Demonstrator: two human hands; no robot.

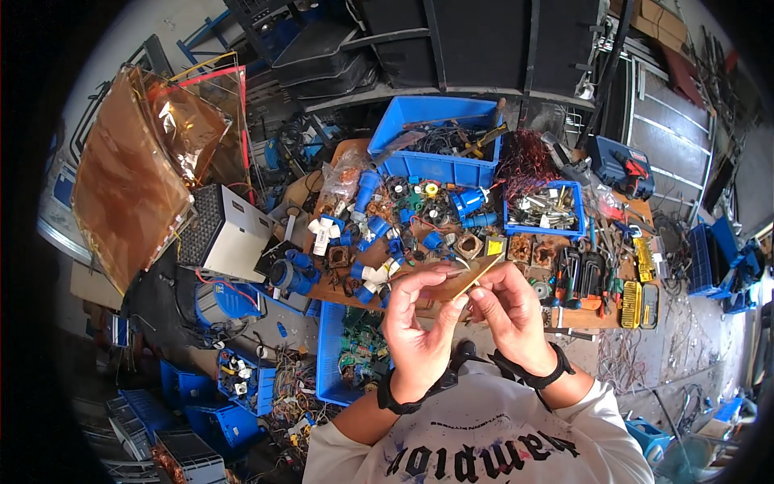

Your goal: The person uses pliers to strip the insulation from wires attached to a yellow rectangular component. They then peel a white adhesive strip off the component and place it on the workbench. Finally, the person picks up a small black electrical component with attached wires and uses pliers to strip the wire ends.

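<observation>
Sheet, thin, tan, probably light and stiff, is pinched between left hand and right hand at the table's near side; edges seem best gripped.

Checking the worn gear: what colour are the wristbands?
The wristbands are black, best seen in the head view.

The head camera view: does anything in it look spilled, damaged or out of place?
Yes. Thin wires lie strewn on the floor near the table's right end; they look dropped rather than stored. On the table, blue connectors lie scattered too. Whether the tan piece between the hands is damaged, I cannot tell.
</observation>
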